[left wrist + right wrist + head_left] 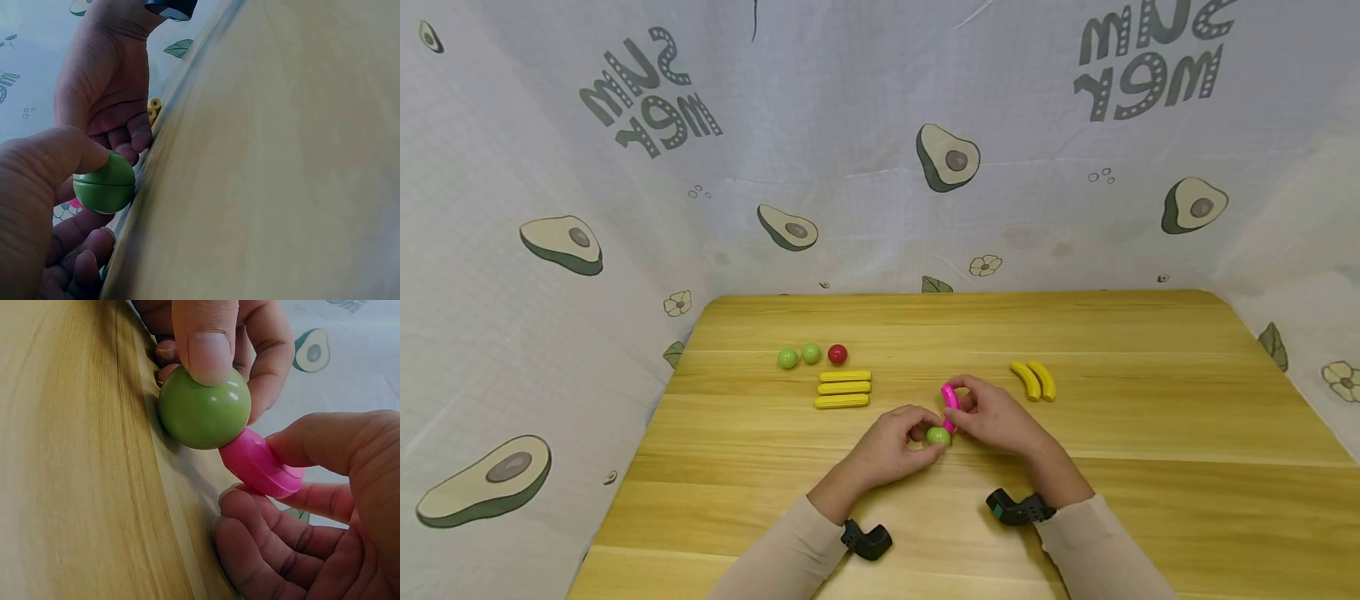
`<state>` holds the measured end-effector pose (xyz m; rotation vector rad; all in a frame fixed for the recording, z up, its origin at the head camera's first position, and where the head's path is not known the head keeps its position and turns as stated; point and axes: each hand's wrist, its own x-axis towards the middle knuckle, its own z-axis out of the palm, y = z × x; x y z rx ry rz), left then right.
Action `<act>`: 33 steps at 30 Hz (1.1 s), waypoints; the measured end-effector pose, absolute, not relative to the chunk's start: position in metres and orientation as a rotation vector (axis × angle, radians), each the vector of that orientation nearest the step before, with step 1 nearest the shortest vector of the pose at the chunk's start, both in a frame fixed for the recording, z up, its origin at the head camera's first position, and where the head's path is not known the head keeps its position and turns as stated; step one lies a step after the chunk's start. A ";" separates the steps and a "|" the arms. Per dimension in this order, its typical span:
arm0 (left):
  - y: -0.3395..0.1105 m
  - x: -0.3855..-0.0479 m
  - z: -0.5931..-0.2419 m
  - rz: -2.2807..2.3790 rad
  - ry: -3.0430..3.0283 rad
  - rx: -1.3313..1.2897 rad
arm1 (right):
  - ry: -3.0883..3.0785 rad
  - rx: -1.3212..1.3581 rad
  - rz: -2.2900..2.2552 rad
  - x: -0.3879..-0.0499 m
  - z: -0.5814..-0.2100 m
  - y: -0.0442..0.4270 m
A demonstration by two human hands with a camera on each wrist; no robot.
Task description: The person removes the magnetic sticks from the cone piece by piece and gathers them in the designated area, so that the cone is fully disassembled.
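Observation:
My left hand pinches a small glossy green ball between thumb and fingers, low over the wooden table. In the left wrist view a seam line runs round the green ball. Just to the right, my right hand grips a pink toy banana between thumb and fingers. One end of the pink banana meets the green ball in the right wrist view; whether they are joined or only touching I cannot tell. In the left wrist view the banana is mostly hidden behind the ball.
Toward the back left lie two green balls and a red ball. Three yellow corn-cob-like sticks lie in a stack of rows before them. Two yellow toy bananas lie right of my right hand. A printed curtain borders the table.

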<state>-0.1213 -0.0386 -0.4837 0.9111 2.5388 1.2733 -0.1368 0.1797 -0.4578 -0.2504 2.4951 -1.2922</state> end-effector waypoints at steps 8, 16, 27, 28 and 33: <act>-0.039 -0.122 -0.486 1.256 2.555 0.944 | 2.555 -0.242 -1.215 -0.138 -0.461 0.179; -0.041 -0.121 -0.487 1.238 2.554 0.961 | 2.612 -0.209 -1.193 -0.137 -0.461 0.183; -0.039 -0.122 -0.490 1.234 2.567 0.897 | 2.819 -0.071 -1.208 -0.141 -0.447 0.214; -0.039 -0.122 -0.490 1.232 2.563 0.893 | 2.842 -0.050 -1.199 -0.141 -0.445 0.218; -0.040 -0.120 -0.489 1.221 2.562 0.912 | 2.900 0.092 -1.166 -0.140 -0.439 0.244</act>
